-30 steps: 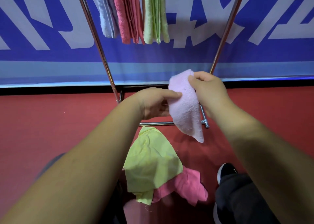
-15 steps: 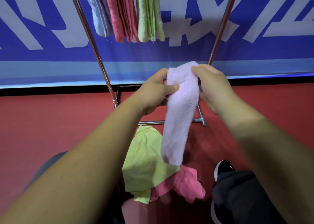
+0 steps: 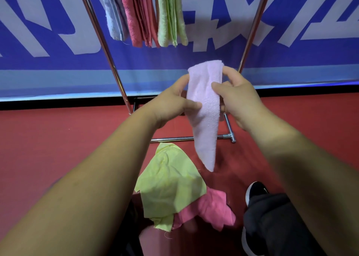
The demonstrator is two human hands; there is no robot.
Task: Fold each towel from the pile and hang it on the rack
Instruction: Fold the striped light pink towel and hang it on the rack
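A pale lilac towel (image 3: 206,119), folded into a narrow strip, hangs down between both hands in front of the metal rack (image 3: 103,41). My left hand (image 3: 171,104) grips its left edge with the thumb laid across the front. My right hand (image 3: 239,98) pinches its upper right edge. On the rack's top bar, out of frame above, hang a folded blue towel (image 3: 114,16), a pink towel (image 3: 138,18) and a green towel (image 3: 171,18). The pile on the red floor holds a yellow-green towel (image 3: 171,183) and a pink towel (image 3: 211,207).
The rack's base bar (image 3: 174,139) lies on the floor just behind the pile. A blue banner wall (image 3: 291,51) stands behind the rack. My dark trouser leg and black shoe (image 3: 256,191) are at lower right, next to the pile.
The lilac towel went from a bunched bundle to a long hanging strip. Both hands rose with it, and my left hand moved in from below to grip its left edge.
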